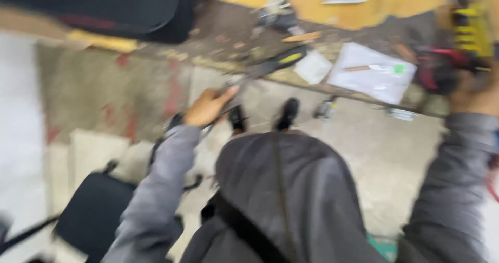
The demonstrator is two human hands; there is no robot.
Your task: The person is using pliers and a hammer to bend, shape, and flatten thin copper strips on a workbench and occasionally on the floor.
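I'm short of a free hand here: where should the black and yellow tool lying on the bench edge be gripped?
Probably by the black and yellow handle, from the person's near side: it lies flat, slanting toward the left hand, which already meets its thin grey end. Blur hides finer detail.

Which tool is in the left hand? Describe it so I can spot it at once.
Start at the long cluttered workbench edge across the top. Just below it, the left hand grips a long tool pointing up-right. Unlike the white papers beside it, it is dark with a yellow patch.
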